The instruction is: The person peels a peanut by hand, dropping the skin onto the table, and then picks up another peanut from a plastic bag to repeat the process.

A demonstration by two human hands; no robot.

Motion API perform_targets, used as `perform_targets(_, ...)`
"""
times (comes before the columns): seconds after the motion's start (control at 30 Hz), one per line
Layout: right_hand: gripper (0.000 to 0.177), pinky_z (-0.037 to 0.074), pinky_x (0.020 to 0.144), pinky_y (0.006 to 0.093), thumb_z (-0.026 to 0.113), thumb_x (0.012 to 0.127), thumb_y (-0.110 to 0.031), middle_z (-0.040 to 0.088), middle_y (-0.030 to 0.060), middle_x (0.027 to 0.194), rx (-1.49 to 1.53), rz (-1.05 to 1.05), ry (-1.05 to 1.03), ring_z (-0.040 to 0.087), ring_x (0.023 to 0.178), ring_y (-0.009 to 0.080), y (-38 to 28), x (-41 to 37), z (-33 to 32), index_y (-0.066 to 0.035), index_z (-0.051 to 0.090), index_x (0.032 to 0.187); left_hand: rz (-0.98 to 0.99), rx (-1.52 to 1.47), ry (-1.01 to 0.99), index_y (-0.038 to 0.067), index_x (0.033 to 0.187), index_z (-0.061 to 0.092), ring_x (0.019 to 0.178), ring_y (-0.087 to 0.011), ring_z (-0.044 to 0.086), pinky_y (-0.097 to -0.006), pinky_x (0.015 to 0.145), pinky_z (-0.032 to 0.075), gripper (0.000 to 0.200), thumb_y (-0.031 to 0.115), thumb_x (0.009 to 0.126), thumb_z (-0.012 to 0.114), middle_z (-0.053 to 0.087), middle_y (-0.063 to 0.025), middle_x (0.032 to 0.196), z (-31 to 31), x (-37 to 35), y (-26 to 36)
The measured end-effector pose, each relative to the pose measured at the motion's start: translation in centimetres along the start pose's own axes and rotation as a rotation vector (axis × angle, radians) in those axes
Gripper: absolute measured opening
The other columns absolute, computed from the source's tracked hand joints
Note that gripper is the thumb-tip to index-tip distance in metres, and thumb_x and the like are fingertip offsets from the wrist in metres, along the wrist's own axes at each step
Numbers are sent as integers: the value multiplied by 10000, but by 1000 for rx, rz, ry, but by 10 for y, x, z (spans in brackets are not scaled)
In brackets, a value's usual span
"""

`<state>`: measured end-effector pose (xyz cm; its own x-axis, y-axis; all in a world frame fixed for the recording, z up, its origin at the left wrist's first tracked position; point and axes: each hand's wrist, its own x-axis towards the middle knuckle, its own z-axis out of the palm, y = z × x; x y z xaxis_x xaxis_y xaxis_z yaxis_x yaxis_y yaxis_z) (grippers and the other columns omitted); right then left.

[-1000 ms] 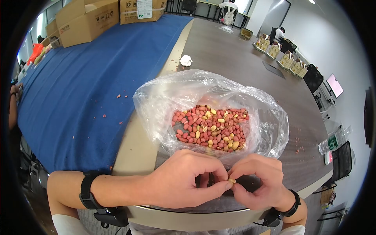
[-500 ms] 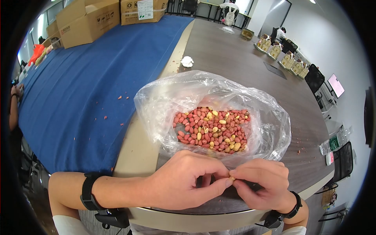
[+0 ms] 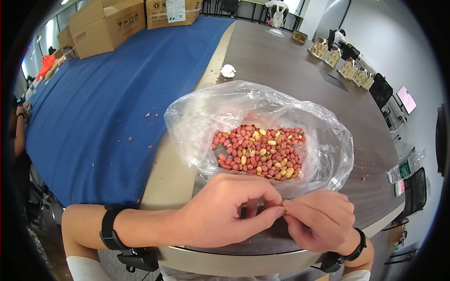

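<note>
A clear plastic bag [image 3: 328,154] lies spread open on the dark table [image 3: 276,61], with many peanuts [image 3: 258,150] inside, most red-skinned and some pale yellow. Just in front of the bag, my left hand [image 3: 234,210] and my right hand [image 3: 323,218] meet fingertip to fingertip. Thumb and forefinger of each are pinched together at one spot. Whatever lies between them is almost wholly covered by the fingertips and too small to name now.
A blue cloth [image 3: 103,117] covers the left side, with reddish crumbs on it and cardboard boxes [image 3: 108,30] at its far end. Crumpled white tissue [image 3: 228,71] lies beyond the bag. A bottle [image 3: 407,167] stands at right. A co-worker's arm [image 3: 20,126] shows far left.
The whole view has shifted slightly. Both hands remain together, and the small pale piece that showed between the fingertips is now mostly hidden.
</note>
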<state>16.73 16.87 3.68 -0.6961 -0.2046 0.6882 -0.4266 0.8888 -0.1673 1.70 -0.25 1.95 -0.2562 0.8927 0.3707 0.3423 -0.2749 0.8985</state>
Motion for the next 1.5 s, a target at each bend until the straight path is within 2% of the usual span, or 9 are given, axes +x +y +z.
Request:
perform_targets(0.67,213,557,559,268,840,727,-18,732,65,800,190,154,10,692,618,179,-1,0,-1,-32,751,919,56,-43,-27,25,1035,719,609,-19,589,-191,481,427,127,38,909,713,696,-9,810,1,-3,0)
perform_targets(0.97,254,565,583,285,852,701,-74,728,72,845,4,-79,-47,711,680,213,-2,0,-13,-39,739,926,46,-29,-74,45,966,703,620,-59,606,-215,479,423,92,52,885,748,676,-10,840,-1,-3,2)
perform_targets(1.07,306,588,690,339,772,720,19,734,135,926,82,-131,-76,725,770,279,-2,3,-21,-1,689,1014,15,-8,-39,55,960,689,652,-86,621,-223,487,442,149,34,845,780,660,-26,986,1,-3,0)
perform_targets(1.13,350,569,785,367,753,725,52,715,155,1023,-162,158,74,704,916,326,5,12,-9,-4,699,1066,67,64,16,61,892,660,676,-95,623,-230,499,463,156,40,825,800,646,-45,1065,3,-2,0)
perform_targets(1.17,370,538,876,399,701,743,92,694,187,1089,-62,242,55,676,1012,353,9,12,-10,10,678,1104,151,78,14,57,862,637,693,-106,627,-232,518,486,163,45,830,797,637,-54,1108,4,0,-6)
perform_targets(1.27,345,530,893,395,685,756,93,693,190,1079,61,311,23,677,1012,348,17,11,-9,14,679,1091,133,116,-36,56,883,650,713,-119,643,-225,539,499,141,32,840,783,634,-47,1125,2,-4,-8)
perform_targets(1.33,330,528,895,396,667,768,96,693,190,1076,71,336,10,676,1012,351,22,9,-6,6,680,1085,125,125,-28,58,889,654,716,-119,660,-232,565,515,134,48,850,781,661,-44,1053,2,-3,-3)
perform_targets(1.4,317,526,896,396,649,780,98,693,189,1073,77,359,-5,676,1011,353,28,7,-4,-1,681,1079,-66,106,-92,75,919,671,673,-117,672,-247,574,529,141,77,850,793,696,-23,881,6,-6,-3)
perform_targets(1.5,298,496,952,448,624,805,75,696,160,1082,77,484,-61,653,1067,364,34,5,-4,-30,684,1077,9,136,-68,87,988,693,605,-118,670,-262,558,534,174,92,850,799,686,-3,720,6,-5,-4)
